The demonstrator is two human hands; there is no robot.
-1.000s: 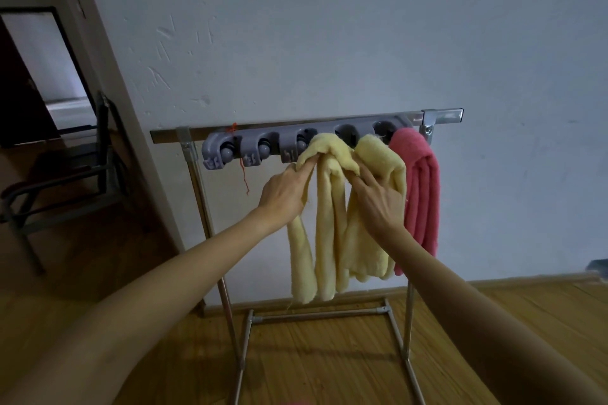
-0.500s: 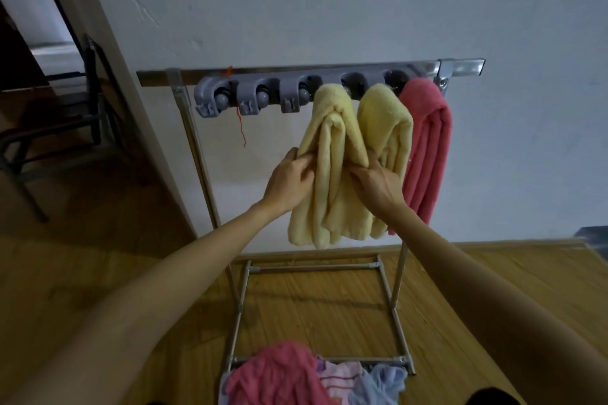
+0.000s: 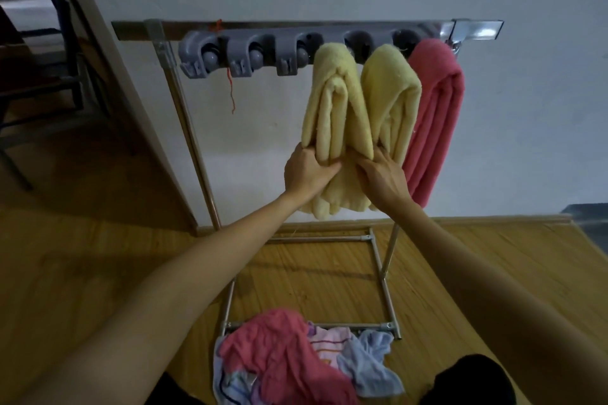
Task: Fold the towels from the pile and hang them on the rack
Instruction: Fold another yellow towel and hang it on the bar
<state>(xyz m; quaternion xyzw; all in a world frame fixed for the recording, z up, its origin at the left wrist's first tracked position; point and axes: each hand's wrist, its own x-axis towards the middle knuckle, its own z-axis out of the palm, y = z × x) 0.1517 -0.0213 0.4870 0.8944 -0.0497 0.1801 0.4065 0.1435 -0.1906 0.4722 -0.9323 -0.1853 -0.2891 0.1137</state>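
Hanging from the grey plastic row of clips on the metal rack (image 3: 184, 99) are three folded towels side by side: a pale yellow terry towel (image 3: 332, 102) on the left, a second pale yellow towel (image 3: 391, 92) touching it in the middle, and a pink terry towel (image 3: 434, 115) at the right end; the three clips to the left hold nothing. On the wooden floor (image 3: 82, 266) at the rack's front foot bar lies the loose pile of towels (image 3: 296, 358), pink, striped white and light blue, crumpled together. Both hands are at the lower half of the left yellow towel. The left hand (image 3: 306, 174) is clenched on that towel's left folded edge, fingers wrapped into the cloth. The right hand (image 3: 381, 177) lies mostly flat against the towel's right side, fingers spread and pressing between the two yellow towels, without a closed grasp.
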